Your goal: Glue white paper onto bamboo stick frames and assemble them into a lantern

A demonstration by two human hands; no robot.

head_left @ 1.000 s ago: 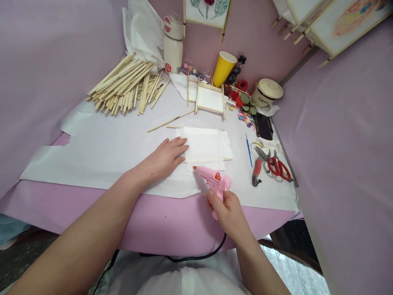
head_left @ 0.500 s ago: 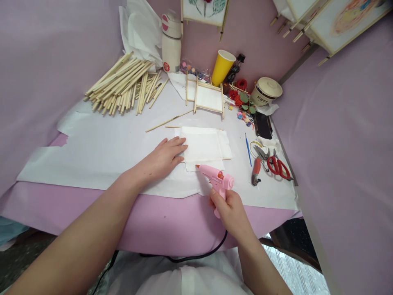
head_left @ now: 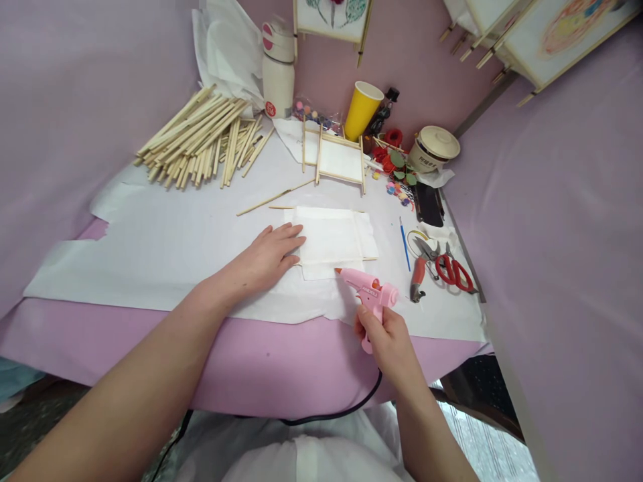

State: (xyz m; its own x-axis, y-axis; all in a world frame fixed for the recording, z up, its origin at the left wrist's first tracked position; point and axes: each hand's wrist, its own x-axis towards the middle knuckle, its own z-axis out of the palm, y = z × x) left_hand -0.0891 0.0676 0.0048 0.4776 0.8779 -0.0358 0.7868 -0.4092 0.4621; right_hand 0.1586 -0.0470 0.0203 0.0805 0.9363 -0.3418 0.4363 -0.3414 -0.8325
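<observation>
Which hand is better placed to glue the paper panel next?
Right hand: it holds the pink glue gun with its nozzle beside the white paper panel. The left hand rests flat at the panel's edge, likely better for steadying.

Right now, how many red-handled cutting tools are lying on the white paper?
2. Red-handled scissors lie near the right edge of the paper, and red-handled pruning shears lie just left of them. Others could be hidden among the clutter.

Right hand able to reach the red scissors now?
Probably yes: the red scissors lie near the right hand, red-handled pliers beside them, but it must first put down the pink hot glue gun it grips.
</observation>
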